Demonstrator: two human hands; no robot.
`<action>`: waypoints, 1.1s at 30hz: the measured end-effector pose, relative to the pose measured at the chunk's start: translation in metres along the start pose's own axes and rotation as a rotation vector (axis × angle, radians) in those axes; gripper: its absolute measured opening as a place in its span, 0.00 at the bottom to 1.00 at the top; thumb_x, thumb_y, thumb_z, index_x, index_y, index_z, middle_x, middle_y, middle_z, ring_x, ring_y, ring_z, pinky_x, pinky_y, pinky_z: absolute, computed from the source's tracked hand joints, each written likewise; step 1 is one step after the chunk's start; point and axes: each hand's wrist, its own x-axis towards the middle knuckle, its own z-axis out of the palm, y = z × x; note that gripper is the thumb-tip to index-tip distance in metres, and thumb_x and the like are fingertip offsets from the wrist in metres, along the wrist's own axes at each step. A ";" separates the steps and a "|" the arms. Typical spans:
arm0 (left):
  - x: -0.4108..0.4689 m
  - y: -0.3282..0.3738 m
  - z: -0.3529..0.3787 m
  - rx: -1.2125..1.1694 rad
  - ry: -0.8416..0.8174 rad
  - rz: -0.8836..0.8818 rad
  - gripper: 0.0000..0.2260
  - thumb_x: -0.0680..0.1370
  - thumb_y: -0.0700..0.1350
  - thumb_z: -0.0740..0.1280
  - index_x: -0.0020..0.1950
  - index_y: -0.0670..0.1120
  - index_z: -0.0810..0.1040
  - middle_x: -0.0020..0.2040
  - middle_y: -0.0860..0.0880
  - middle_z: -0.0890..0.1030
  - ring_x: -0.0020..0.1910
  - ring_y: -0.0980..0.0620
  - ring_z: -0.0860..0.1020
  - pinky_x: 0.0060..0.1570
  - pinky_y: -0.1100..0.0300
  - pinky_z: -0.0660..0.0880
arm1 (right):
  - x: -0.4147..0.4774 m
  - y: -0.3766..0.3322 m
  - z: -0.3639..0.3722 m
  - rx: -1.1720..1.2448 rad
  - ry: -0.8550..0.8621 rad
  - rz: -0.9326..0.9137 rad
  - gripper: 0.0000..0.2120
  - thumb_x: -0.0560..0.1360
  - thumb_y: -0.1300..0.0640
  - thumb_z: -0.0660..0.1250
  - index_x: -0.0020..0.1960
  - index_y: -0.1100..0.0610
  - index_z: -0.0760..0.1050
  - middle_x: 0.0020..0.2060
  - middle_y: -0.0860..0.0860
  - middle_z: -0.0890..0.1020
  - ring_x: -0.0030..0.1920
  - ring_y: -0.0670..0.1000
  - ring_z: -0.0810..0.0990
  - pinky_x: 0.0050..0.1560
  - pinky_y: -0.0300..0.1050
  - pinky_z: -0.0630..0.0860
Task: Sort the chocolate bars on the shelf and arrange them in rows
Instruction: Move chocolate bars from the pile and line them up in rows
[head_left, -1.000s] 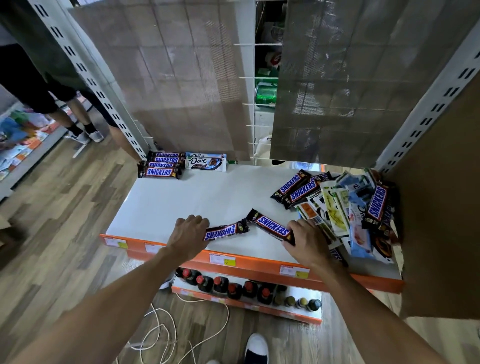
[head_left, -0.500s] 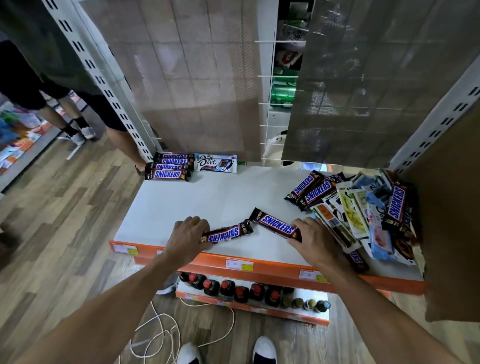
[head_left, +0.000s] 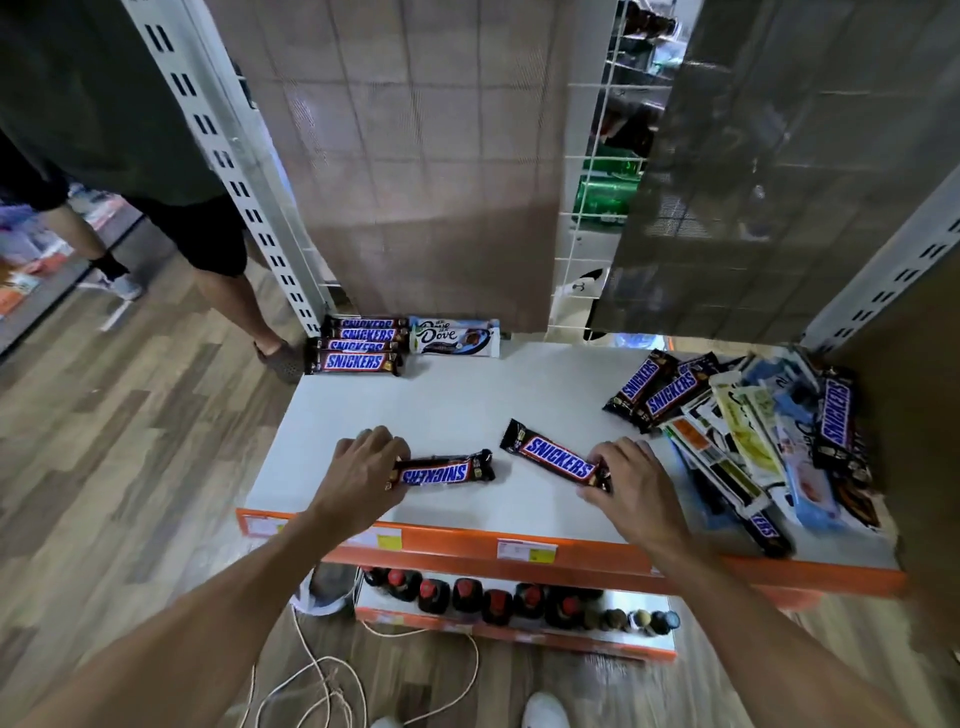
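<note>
My left hand (head_left: 363, 470) grips the left end of a Snickers bar (head_left: 447, 470) lying flat on the white shelf (head_left: 457, 400). My right hand (head_left: 636, 480) holds the near end of a second Snickers bar (head_left: 550, 454), which points diagonally to the back left. Several Snickers bars (head_left: 356, 345) lie stacked in a row at the back left corner, with a white Dove bar (head_left: 454, 338) beside them. A jumbled pile of mixed bars (head_left: 748, 441) covers the shelf's right side.
The shelf has an orange front edge (head_left: 571, 556) with price tags. Below it stands a lower shelf of bottles (head_left: 498, 597). A person's legs (head_left: 228, 291) are at the left beside the slotted upright. A white cord (head_left: 322, 680) lies on the wooden floor.
Both hands have kept hold of their Snickers bars and barely shifted on the shelf. The camera has moved nearer and a bit left.
</note>
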 end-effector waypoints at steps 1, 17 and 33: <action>-0.001 -0.004 0.000 0.002 0.004 -0.003 0.17 0.64 0.44 0.78 0.48 0.47 0.75 0.44 0.48 0.75 0.43 0.46 0.76 0.42 0.51 0.70 | 0.001 -0.002 0.002 0.001 0.003 -0.005 0.18 0.65 0.52 0.78 0.50 0.54 0.75 0.45 0.50 0.76 0.49 0.52 0.71 0.48 0.45 0.68; -0.003 -0.021 0.005 -0.045 0.009 -0.032 0.17 0.68 0.51 0.72 0.54 0.46 0.77 0.48 0.50 0.79 0.48 0.47 0.76 0.45 0.52 0.70 | 0.012 -0.001 0.013 0.000 -0.045 -0.052 0.14 0.68 0.54 0.70 0.52 0.53 0.74 0.46 0.49 0.76 0.47 0.50 0.69 0.50 0.47 0.72; -0.011 -0.033 -0.001 -0.056 0.099 -0.001 0.16 0.67 0.47 0.77 0.49 0.50 0.74 0.45 0.52 0.76 0.44 0.48 0.74 0.43 0.56 0.68 | 0.022 -0.007 0.016 0.014 0.043 -0.108 0.16 0.65 0.59 0.77 0.49 0.54 0.76 0.44 0.49 0.77 0.46 0.52 0.72 0.47 0.47 0.72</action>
